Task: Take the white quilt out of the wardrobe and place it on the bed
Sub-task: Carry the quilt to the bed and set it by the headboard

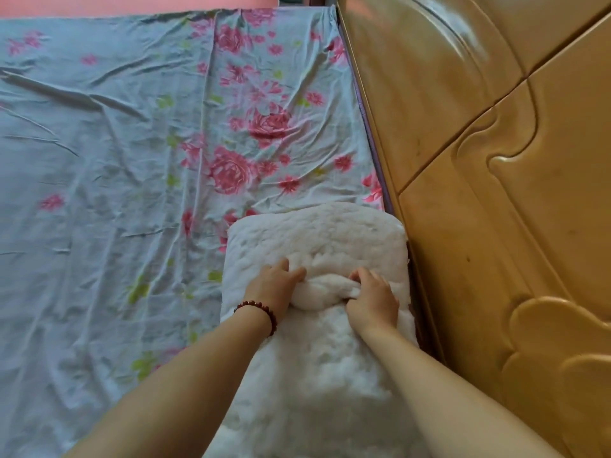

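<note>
Both hands are gripping a bunched ridge of the fluffy white folded quilt (317,246): left hand (274,285), red bead bracelet (261,314) at its wrist, right hand (373,299) close beside. The quilt is lying on the blue floral-sheeted bed (115,143), seemingly touching the carved yellow wooden wardrobe (496,160).

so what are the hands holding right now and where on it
Both hands, left hand and right hand, pinch a bunched ridge of the folded white quilt on its top, as it lies on the bed.
</note>
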